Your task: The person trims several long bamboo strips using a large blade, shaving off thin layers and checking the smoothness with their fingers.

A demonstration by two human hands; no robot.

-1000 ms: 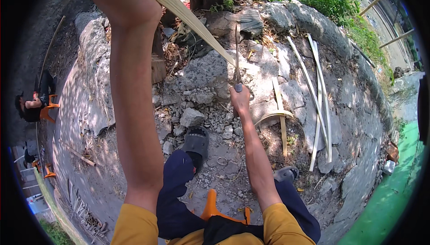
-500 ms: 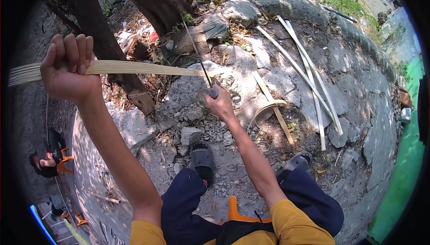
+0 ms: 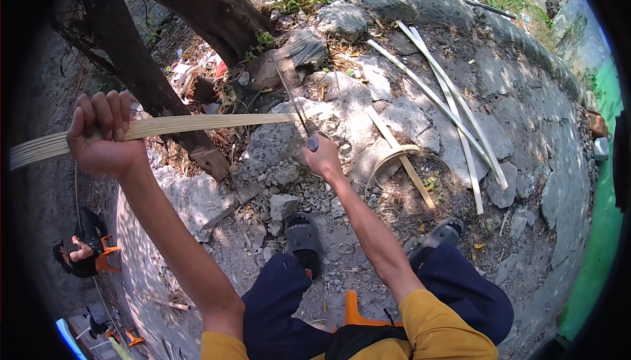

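Note:
My left hand (image 3: 108, 148), raised at the left, is closed around a bundle of thin pale bamboo strips (image 3: 213, 122). The bundle stretches across the view, its loose end trailing off at the far left. In my right hand (image 3: 323, 159) is a long-bladed knife (image 3: 290, 90), gripped by its rounded grey handle end. Its blade points up and away, crossing the bundle's right end; whether edge and bamboo touch, I cannot tell.
Several long pale bamboo slats (image 3: 453, 107) lie on cracked concrete at the right. Nearer, a flat bamboo piece (image 3: 415, 186) lies with a curved strip (image 3: 394, 153) over it. Tree trunks (image 3: 197, 15) rise at the far left. A person (image 3: 85, 248) sits on an orange stool (image 3: 107, 255).
My left hand has come lower and nearer with the bundle. The knife blade has turned, showing more of its flat side. The whole view has shifted slightly.

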